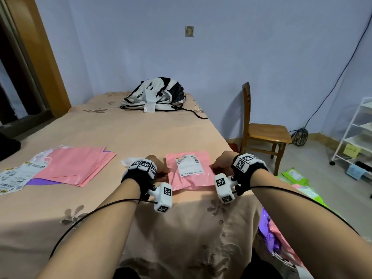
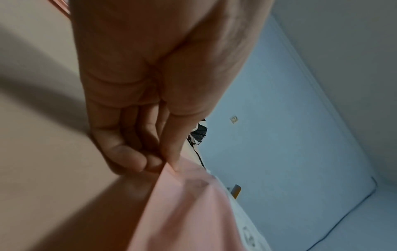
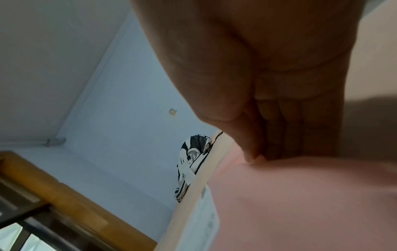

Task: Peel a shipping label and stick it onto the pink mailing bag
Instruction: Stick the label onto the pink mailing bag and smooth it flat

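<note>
A pink mailing bag (image 1: 193, 179) lies on the bed in front of me, with a white shipping label (image 1: 189, 165) stuck on its upper half. My left hand (image 1: 161, 174) pinches the bag's left edge (image 2: 171, 171) between thumb and fingers. My right hand (image 1: 218, 167) pinches the right edge (image 3: 253, 161) the same way. The label (image 3: 206, 220) shows as a white strip in the right wrist view. A crumpled white backing paper (image 1: 127, 161) sits just beyond my left wrist.
A stack of pink and purple mailing bags (image 1: 74, 165) and label sheets (image 1: 14, 178) lie at the left of the bed. A backpack (image 1: 156, 95) sits at the far end. A wooden chair (image 1: 263, 131), a white shelf cart (image 1: 356, 133) and more bags on the floor (image 1: 296, 176) are to the right.
</note>
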`<state>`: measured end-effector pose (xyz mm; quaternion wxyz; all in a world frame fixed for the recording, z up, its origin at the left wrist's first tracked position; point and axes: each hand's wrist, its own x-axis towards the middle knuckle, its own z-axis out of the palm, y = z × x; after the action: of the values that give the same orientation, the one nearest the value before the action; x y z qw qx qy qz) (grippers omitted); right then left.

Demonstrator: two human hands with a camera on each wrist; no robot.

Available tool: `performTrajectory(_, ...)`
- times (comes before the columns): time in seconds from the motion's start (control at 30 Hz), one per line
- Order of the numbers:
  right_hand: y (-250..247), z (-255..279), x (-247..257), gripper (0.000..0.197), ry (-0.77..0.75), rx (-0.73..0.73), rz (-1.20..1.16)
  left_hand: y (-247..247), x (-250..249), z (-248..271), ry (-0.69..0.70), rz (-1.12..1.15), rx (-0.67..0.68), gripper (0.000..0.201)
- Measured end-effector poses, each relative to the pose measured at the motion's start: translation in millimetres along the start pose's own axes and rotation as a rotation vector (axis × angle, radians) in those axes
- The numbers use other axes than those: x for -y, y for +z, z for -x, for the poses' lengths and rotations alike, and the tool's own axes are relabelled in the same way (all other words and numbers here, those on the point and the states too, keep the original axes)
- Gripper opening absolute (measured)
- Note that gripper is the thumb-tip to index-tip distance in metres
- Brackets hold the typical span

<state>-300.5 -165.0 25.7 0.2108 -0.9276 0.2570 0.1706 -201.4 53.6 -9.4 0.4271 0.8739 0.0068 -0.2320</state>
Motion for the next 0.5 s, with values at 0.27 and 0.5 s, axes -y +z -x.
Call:
performTrajectory(0.27, -2, -7, -2, 0.032, -0.013, -0.007, -0.067, -11, 7, 3, -0.039, -0.051, 0.188, 0.036)
performTrajectory(0.5, -2, -7, -20, 0.012, -0.098, 0.256, -0.173, -19, 15, 15, -0.071, -0.170, 0.462, 0.031)
